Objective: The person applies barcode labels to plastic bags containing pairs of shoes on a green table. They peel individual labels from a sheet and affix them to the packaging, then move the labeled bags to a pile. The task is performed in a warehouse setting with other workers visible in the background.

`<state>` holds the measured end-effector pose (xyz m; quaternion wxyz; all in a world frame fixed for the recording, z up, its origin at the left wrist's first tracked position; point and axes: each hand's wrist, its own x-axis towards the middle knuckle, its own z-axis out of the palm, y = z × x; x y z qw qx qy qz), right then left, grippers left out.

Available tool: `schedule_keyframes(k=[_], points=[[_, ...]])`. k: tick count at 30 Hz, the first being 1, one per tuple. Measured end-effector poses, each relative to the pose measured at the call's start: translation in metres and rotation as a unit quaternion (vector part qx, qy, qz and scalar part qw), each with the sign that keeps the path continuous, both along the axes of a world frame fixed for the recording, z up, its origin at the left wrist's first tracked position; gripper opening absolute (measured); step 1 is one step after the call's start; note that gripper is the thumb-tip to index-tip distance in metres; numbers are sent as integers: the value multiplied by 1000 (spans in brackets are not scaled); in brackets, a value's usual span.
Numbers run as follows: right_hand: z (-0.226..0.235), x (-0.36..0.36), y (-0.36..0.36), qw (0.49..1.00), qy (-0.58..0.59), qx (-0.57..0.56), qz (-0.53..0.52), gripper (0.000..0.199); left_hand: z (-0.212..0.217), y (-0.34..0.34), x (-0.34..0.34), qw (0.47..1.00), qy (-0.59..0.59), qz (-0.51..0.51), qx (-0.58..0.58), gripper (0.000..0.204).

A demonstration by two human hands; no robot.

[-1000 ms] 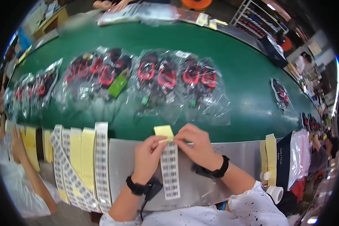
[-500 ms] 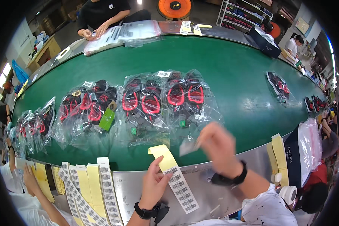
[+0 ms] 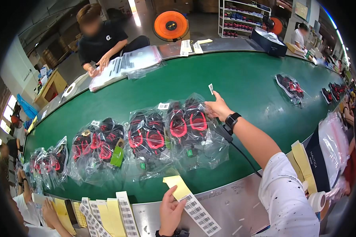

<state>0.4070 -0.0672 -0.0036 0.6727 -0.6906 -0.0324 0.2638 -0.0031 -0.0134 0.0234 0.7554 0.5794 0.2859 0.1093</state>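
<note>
My right hand [image 3: 218, 109] reaches out over the green conveyor belt [image 3: 233, 79] and pinches a small white barcode sticker [image 3: 211, 89] above the right-most bagged pair of black and red shoes [image 3: 192, 122]. My left hand [image 3: 171, 211] holds a strip of barcode labels [image 3: 197, 211] with a yellow backing end [image 3: 177, 185] on the steel ledge at the belt's near edge. More bagged shoe pairs [image 3: 144, 136] [image 3: 97, 144] lie side by side to the left.
Label strips [image 3: 106, 215] hang on the near ledge at left, yellow strips [image 3: 302, 164] at right. A person [image 3: 103, 39] across the belt handles clear bags [image 3: 126, 65]. Further bagged shoes [image 3: 290, 87] lie far right. Another person's hands [image 3: 49, 213] work at lower left.
My right hand peeled a sticker off the strip and stretched forward with it over the shoe bags. My left hand lowered, keeping the strip. The view tilted up.
</note>
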Motion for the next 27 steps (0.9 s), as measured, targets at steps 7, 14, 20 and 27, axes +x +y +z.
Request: schedule_keyframes(k=[7,14,20,27], points=[[-15,6,29,995,-93,-33,-31,88,-3,-9,2,999,10,31,-8,57],[-12,53,38,946,-293,-27,139,89,-11,-9,2,1000,5,5,-17,57],[10,82,23,966,-156,-96,182,70,-8,-11,6,1000,0,14,-28,57],[-1,62,-13,979,89,85,165,99,-5,-11,6,1000,8,8,-14,56]])
